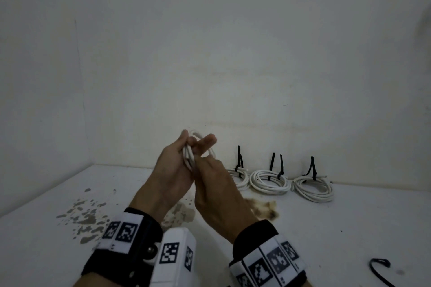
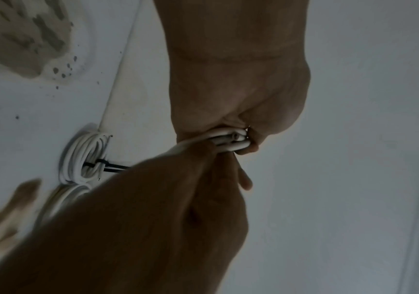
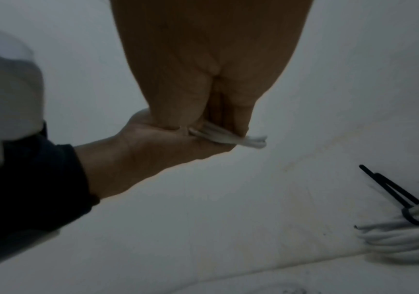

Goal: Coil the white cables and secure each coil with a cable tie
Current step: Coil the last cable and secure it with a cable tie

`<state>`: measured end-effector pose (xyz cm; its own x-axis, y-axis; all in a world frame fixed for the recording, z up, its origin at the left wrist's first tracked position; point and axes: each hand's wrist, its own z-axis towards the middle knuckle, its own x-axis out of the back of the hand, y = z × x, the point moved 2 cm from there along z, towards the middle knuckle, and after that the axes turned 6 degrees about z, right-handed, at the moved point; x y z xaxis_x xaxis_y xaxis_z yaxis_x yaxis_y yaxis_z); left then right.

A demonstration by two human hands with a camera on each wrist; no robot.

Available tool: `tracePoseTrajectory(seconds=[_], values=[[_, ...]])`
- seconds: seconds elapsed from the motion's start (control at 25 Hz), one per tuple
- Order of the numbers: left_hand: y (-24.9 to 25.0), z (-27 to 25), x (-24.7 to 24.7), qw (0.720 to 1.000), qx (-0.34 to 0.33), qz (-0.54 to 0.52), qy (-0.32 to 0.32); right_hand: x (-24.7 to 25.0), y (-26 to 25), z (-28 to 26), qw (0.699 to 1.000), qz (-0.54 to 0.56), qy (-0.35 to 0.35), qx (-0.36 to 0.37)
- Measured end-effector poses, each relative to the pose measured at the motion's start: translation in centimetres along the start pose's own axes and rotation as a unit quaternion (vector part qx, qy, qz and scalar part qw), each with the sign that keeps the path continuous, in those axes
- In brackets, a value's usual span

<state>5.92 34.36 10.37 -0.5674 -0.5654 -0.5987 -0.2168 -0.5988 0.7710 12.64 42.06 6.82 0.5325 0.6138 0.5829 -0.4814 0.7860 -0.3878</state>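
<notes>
In the centre of the head view, both hands are raised above the white table [image 1: 349,228] and hold one white cable coil [image 1: 193,147]. The left hand [image 1: 172,170] has its fingers curled around the bundled loops, and the right hand [image 1: 219,191] pinches the same bundle just beside it; no tie on this coil is visible.

The cable looks light and a little springy, so I think the loops want to open again when the grip becomes loose. The best place to hold is where all loops cross together, with the cut ends inside the grip.

At the right of the centre, three finished coils [image 1: 270,180] lie near the wall, each with a black cable tie [image 1: 279,165] standing up. One loose cable tie [image 1: 379,268] lies in the lower right corner, well apart from the hands.

There are no containers in view.
</notes>
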Motion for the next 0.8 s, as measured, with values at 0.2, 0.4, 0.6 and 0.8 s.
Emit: tracePoseTrajectory(seconds=[0.2, 0.4, 0.6, 0.8], values=[[2.2, -0.1, 2.7, 0.998, 0.004, -0.046, 0.051, 3.7, 0.0, 1.1, 0.979, 0.100, 0.157, -0.080], [0.9, -1.6, 0.4, 0.985, 0.107, 0.133, -0.026, 5.2, 1.0, 1.5, 0.942, 0.216, 0.102, -0.235], [-0.7, -1.8, 0.1, 0.960, 0.161, 0.228, -0.024, 5.9, 2.7, 0.5, 0.804, 0.461, 0.006, -0.375], [-1.4, -1.4, -0.2, 0.946, 0.170, 0.274, 0.015, 6.6, 3.1, 0.4, 0.829, 0.408, -0.023, -0.382]])
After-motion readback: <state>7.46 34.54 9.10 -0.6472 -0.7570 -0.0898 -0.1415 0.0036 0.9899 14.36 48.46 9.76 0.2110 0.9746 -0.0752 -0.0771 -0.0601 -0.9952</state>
